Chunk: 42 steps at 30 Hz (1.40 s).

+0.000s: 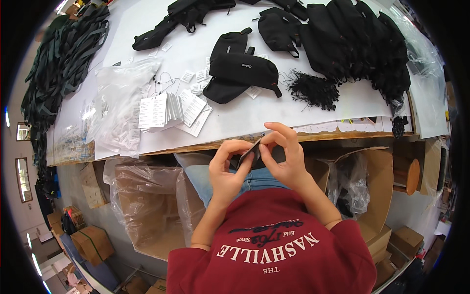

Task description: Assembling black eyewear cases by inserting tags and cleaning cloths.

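Observation:
In front of my lap, just off the table's near edge, my left hand is closed on a small dark flat piece, tilted and seen nearly edge-on. It looks like a card or tag, but its exact kind cannot be made out. My right hand pinches the same piece at its right edge with thumb and index finger, the other fingers raised. Beyond my hands, a stack of white printed cards sits on the table. A black fabric pouch lies farther back, partly over another.
More black pouches are heaped at the back right, beside a tangle of black cords. Clear plastic bags cover the table's left. Dark straps hang at far left. Plastic-lined cardboard boxes stand under the table edge.

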{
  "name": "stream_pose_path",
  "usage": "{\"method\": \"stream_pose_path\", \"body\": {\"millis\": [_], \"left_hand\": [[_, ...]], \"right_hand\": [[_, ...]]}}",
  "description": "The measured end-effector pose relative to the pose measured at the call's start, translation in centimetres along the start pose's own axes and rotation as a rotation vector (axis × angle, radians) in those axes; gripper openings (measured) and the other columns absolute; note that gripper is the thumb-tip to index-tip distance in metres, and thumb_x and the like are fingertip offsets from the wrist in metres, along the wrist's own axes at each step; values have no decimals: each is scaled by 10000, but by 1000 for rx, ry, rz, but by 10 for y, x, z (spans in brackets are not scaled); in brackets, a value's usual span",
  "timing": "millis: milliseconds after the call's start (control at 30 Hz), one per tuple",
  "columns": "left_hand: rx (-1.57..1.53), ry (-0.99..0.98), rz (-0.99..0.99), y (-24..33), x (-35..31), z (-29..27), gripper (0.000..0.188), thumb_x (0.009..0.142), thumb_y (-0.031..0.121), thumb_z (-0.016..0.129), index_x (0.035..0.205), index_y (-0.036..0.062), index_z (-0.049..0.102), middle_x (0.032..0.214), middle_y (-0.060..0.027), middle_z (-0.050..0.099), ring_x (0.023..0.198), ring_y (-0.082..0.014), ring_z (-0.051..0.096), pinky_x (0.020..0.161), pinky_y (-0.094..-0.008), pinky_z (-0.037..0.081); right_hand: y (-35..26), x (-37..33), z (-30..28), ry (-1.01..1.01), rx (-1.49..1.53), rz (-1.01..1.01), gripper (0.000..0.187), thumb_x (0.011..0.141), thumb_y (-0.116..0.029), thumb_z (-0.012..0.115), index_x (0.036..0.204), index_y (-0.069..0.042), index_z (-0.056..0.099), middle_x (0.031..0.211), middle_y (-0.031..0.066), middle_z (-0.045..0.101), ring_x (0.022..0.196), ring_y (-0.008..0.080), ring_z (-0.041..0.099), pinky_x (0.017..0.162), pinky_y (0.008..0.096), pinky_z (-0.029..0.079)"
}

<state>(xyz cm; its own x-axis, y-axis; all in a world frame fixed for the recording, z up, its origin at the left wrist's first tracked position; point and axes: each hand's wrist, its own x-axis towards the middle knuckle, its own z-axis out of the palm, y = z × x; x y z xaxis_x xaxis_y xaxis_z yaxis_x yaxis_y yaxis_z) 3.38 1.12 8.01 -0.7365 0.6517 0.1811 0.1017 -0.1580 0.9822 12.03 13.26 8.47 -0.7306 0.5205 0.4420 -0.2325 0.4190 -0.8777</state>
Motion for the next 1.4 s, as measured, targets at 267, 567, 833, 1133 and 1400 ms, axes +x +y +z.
{"method": "stream_pose_path", "body": {"millis": [267, 567, 833, 1133, 1400], "left_hand": [[10, 7, 66, 2, -3, -5, 202, 742, -111, 667, 913, -7, 640, 951, -84, 649, 859, -143, 611, 783, -247, 470], [-111, -107, -29, -4, -7, -10, 188, 759, -83, 673, 929, -3, 660, 959, -96, 660, 886, -163, 613, 773, -256, 465], [-293, -380, -329, -15, 0, -24, 99, 932, 97, 569, 962, 3, 576, 897, -20, 563, 821, -77, 523, 746, -215, 423], [-203, -461, -305, -21, 4, -22, 85, 931, 96, 567, 933, 11, 568, 866, -2, 547, 794, -57, 503, 709, -200, 406], [-224, -383, -253, -50, 47, 11, 128, 942, 146, 557, 947, 18, 569, 768, 6, 559, 663, -51, 489, 609, -191, 394]], "right_hand": [[-1, 1, -7, -20, 81, 177, 293, 811, 19, 653, 1087, -37, 572, 755, 50, 615, 652, 117, 592, 622, 237, 474], [0, -2, -20, -121, 120, 226, 136, 787, -28, 711, 891, -17, 624, 750, 44, 642, 644, 99, 603, 601, 229, 471], [-5, 0, -30, -324, 88, 323, 114, 743, -37, 752, 807, -20, 660, 713, 40, 652, 633, 97, 614, 592, 215, 476], [4, -7, -31, -381, 160, 351, 113, 823, -118, 703, 868, -32, 645, 652, 22, 609, 567, 79, 537, 538, 225, 432], [9, -9, -37, -358, 159, 595, 148, 889, -157, 624, 881, -10, 630, 632, 22, 590, 557, 66, 527, 532, 221, 422]]}}
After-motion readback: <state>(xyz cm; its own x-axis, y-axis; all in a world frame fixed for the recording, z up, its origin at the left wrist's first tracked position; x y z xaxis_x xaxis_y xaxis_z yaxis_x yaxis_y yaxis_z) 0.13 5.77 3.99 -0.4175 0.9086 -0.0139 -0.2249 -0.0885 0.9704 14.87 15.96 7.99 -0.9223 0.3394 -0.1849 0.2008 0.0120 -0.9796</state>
